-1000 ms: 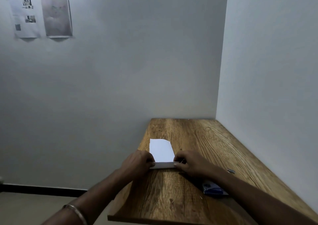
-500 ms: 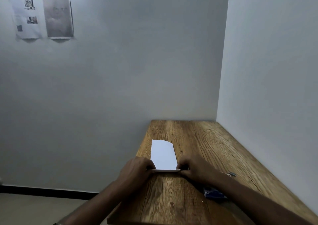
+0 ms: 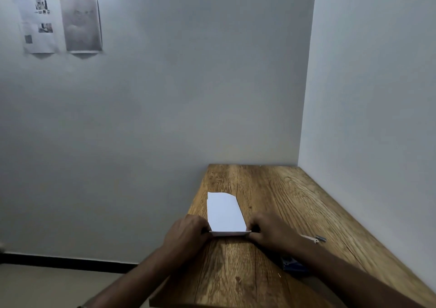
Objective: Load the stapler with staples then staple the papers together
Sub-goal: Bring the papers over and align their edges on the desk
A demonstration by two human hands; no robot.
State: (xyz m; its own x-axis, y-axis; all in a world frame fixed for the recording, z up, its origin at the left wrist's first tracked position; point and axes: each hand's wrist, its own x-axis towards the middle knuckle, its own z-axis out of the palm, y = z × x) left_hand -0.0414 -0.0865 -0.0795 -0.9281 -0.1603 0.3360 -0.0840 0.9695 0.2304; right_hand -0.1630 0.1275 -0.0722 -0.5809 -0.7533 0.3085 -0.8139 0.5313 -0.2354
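Papers: small white folded stack of paper sheets lying flat on the brown wood-grain bench, near its left edge, far right corner cut off at a slant.
Left hand: left hand at the near left corner of the stack, fingers curled and pinching the near edge.
Right hand: right hand at the near right corner, fingers curled likewise, pinching the same edge.
Handling: likely light, thin and limp; prone to slide on smooth wood and to fan apart unless squared and pressed; creases easily.
Hold: best taken at the 2 near corners or along the near fold, thumb above and fingers below.
Metal piece: small grey metal object just past the right wrist; too small to tell whether stapler part or staples.
Blue item: dark blue object partly hidden by the right forearm; identity unclear.
Edges: left bench edge close beside the stack, a drop to the floor there; right side and far end bounded by grey walls.
Room: open wood beyond the stack and toward the right wall for shifting.
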